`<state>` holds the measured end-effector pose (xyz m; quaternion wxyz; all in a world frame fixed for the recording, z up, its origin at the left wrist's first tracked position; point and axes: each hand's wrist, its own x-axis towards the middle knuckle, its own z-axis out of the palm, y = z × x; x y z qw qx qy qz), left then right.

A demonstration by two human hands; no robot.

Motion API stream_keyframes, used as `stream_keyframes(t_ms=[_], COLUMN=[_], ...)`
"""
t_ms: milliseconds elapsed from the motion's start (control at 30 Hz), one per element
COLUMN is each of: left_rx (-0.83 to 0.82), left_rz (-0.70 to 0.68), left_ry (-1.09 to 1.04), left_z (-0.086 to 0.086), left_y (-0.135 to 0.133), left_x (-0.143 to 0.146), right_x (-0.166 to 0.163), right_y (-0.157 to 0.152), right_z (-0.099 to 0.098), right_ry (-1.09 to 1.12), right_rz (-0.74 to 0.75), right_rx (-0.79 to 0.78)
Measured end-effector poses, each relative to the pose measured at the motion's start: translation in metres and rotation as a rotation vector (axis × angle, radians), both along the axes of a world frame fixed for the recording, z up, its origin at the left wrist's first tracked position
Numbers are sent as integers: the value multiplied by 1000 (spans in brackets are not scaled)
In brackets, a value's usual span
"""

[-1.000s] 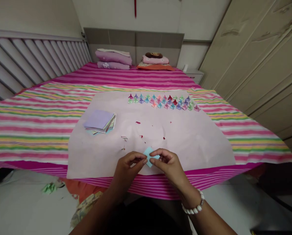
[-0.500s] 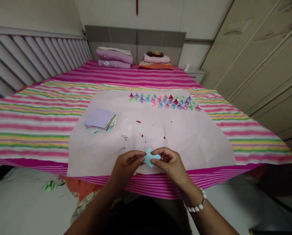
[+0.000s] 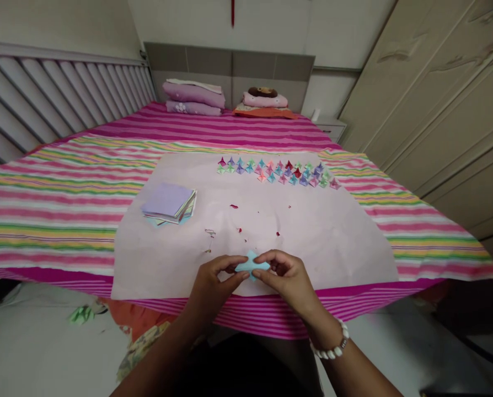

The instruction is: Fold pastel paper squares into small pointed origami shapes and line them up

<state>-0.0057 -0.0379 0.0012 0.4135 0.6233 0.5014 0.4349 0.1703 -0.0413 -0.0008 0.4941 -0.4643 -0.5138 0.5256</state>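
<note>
On the floor off the bed's near left corner lies a crumpled green paper scrap (image 3: 81,315). Striped bedspread (image 3: 56,198) carries a large pale pink sheet (image 3: 333,231) reaching to the bed's near edge. Toward the sheet's left edge: stack of coloured paper squares (image 3: 170,203), lilac one on top, slightly fanned. Small red and dark scraps (image 3: 239,230) dotted over the sheet's middle. At the sheet's near edge, centre: left hand (image 3: 211,284) and right hand (image 3: 290,278) meet over a small light-blue folded paper (image 3: 250,264); left thumb and fingertips pinch its left side, right thumb and forefinger pinch its right side, both closed on it, paper held just above the sheet. White bead bracelet (image 3: 332,344) on the right wrist. Along the sheet's far edge, centre to right: row of small folded paper pieces (image 3: 277,172), mixed colours, close together. Folded pillows (image 3: 194,96) at the bed's far edge by the headboard. Wardrobe (image 3: 437,94) stands along the right side of the bed
</note>
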Motion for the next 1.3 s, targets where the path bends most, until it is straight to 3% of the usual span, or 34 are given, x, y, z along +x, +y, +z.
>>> stream_keyframes(t_ms=[267,433,633,800,900,1100,1300], left_rx=[286,336,85,94,15,-185,-351], left_rz=[-76,-28,-116,-81,-20,-15,9], left_ry=[147,152,74,19,-40,-250,-513], left_z=[-10,-9,-1,0,0,-5,-14], left_y=[1,4,3,3,5,12,12], left_x=[0,0,3,4,3,-1,8], right_x=[7,8,5,5,5,6,1], right_y=[4,5,7,7,8,11,11], right_z=[3,3,8,8,5,0,-5], right_ry=[-230,-294,-254,-199,-135,38,186], right_rz=[50,80,84,83,29,62,-61], right_rx=[260,330,291,253,204,74,-56])
